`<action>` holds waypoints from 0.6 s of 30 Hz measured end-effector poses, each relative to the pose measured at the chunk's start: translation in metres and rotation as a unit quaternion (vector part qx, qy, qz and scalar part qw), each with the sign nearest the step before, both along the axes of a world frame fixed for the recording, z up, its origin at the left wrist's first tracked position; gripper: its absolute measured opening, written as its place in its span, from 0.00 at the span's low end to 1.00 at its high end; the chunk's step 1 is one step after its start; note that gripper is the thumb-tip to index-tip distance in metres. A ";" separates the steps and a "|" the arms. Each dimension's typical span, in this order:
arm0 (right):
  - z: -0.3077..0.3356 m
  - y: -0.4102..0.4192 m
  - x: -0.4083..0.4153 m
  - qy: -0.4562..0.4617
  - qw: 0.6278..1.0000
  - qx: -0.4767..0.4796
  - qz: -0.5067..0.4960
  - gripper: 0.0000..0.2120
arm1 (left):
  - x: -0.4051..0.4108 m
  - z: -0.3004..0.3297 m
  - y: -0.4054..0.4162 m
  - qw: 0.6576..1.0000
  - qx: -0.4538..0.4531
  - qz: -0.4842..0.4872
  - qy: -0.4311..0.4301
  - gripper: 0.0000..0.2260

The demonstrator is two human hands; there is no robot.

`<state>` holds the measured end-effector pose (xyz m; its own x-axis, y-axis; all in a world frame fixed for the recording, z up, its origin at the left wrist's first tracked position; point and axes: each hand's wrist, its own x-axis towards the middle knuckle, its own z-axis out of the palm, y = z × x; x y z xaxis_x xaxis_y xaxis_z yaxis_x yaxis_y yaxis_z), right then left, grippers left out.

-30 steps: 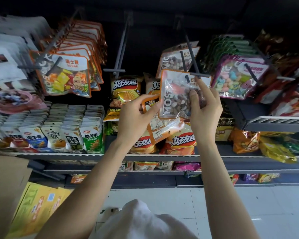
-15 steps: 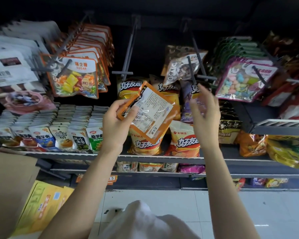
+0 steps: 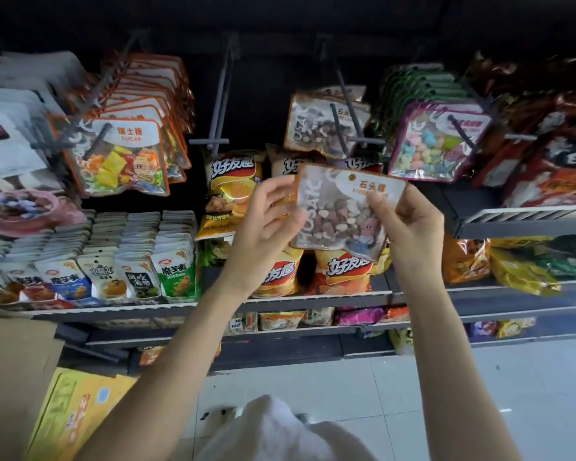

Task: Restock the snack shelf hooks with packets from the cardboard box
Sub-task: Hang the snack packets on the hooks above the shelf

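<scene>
Since half second ago, packet [image 3: 343, 211] flipped, clear front now facing camera, and passed over so both hands hold it below hook [image 3: 341, 128]. Right hand [image 3: 409, 224] pinches right edge, thumb on front; left hand [image 3: 263, 224] grips left edge. Judged light, floppy, slick film, loose candy shifting inside. Best held near stiff top header, either side of hang hole, free for hook.
</scene>
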<state>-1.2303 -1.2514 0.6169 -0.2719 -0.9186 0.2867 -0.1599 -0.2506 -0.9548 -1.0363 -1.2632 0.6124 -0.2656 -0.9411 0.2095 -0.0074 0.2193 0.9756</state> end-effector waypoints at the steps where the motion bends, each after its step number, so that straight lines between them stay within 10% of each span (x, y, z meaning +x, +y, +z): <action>1: 0.002 -0.003 0.000 0.004 1.000 -0.002 -0.012 0.01 | -0.004 0.002 -0.001 1.000 -0.021 -0.003 -0.012 0.19; 7: 0.006 -0.032 0.002 0.025 0.995 -0.005 -0.099 0.25 | -0.020 0.003 -0.024 0.988 -0.119 0.059 -0.077 0.22; 18: 0.000 -0.048 0.008 0.026 0.994 -0.050 -0.098 0.15 | -0.022 -0.012 -0.045 0.975 -0.156 0.088 -0.134 0.31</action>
<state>-1.2224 -1.2993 0.6172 -0.4244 -0.8163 0.3918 -0.2639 -0.3023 -0.9159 -1.0588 -1.3078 0.6002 -0.1894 -0.8784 0.4388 -0.3166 0.4776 0.8195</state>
